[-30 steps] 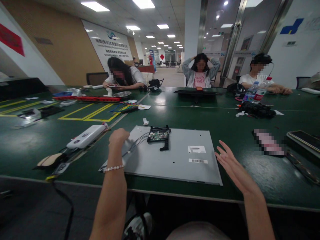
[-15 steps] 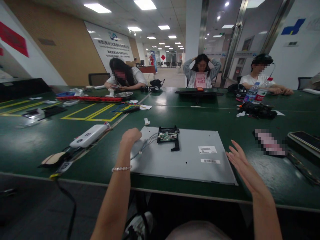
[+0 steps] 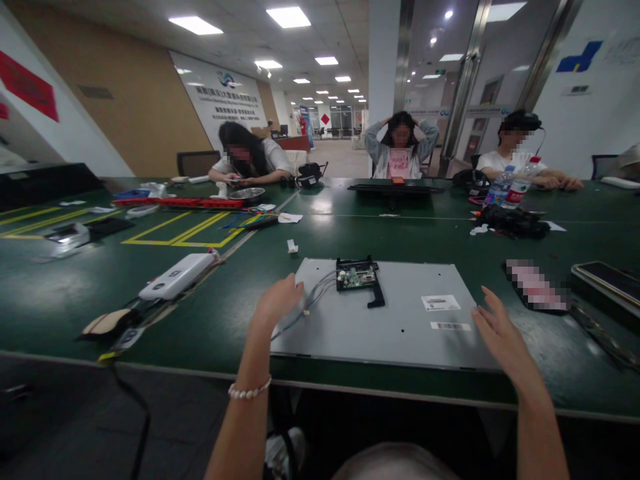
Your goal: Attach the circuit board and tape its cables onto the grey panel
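Observation:
A flat grey metal-backed panel (image 3: pixel 345 333), like the back of a display screen, lies on the green table. A small circuit board (image 3: pixel 356 277) in a black bracket (image 3: pixel 377 293) sits near its far edge, and grey cables (image 3: pixel 313 297) run from the board toward the panel's left side. Two white labels (image 3: pixel 440 303) are stuck on the right part. My left hand (image 3: pixel 280 300), with a beaded bracelet on the wrist, is at the panel's left edge, fingers loosely extended and partly hidden. At the right edge is my right hand (image 3: pixel 503 337), open with fingers apart.
To the left lies a white device (image 3: pixel 177 275) with a strap and black cable. A phone (image 3: pixel 535 285) and a dark case (image 3: pixel 607 283) are at the right. Bottles (image 3: pixel 517 187) stand farther back. Several people sit across the table, behind a black flat object (image 3: pixel 395 189).
The panel has slid to the right with its board and cables. My left hand has moved right along with it, and my right hand has shifted slightly right and down.

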Demonstrator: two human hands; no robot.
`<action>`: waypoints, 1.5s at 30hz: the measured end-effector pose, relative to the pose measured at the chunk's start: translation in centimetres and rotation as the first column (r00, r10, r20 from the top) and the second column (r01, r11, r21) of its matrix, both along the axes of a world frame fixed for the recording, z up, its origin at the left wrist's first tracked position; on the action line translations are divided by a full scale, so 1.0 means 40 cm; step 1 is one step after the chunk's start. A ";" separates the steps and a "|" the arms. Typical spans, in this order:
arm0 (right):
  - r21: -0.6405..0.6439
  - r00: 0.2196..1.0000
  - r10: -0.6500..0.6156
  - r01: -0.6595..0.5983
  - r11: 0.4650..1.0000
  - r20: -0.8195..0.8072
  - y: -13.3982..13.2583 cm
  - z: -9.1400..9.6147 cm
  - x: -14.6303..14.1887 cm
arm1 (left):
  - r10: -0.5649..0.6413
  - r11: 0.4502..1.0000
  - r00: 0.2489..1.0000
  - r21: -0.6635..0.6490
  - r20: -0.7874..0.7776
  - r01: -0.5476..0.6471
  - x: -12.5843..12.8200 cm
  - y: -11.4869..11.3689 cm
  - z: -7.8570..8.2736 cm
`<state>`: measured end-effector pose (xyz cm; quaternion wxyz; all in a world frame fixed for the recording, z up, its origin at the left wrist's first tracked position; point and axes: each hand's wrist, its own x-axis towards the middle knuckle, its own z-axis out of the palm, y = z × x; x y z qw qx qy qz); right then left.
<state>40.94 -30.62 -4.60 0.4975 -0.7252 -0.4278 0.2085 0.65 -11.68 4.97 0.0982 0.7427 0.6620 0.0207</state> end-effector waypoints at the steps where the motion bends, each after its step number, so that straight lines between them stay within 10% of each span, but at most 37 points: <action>1: -0.008 0.999 -0.012 0.013 1.000 0.035 -0.001 -0.005 0.009 | -0.008 0.999 0.997 0.039 0.078 0.005 -0.002 -0.017 -0.011; 11: -0.055 0.946 -0.072 0.094 0.994 0.317 -0.027 -0.005 0.030 | 0.065 0.953 0.816 0.207 0.574 -0.221 -0.007 -0.131 -0.110; 45: -0.147 0.748 -0.057 0.204 0.968 0.661 -0.110 -0.017 -0.012 | 0.070 0.824 0.981 0.544 0.179 -0.158 0.092 -0.237 -0.119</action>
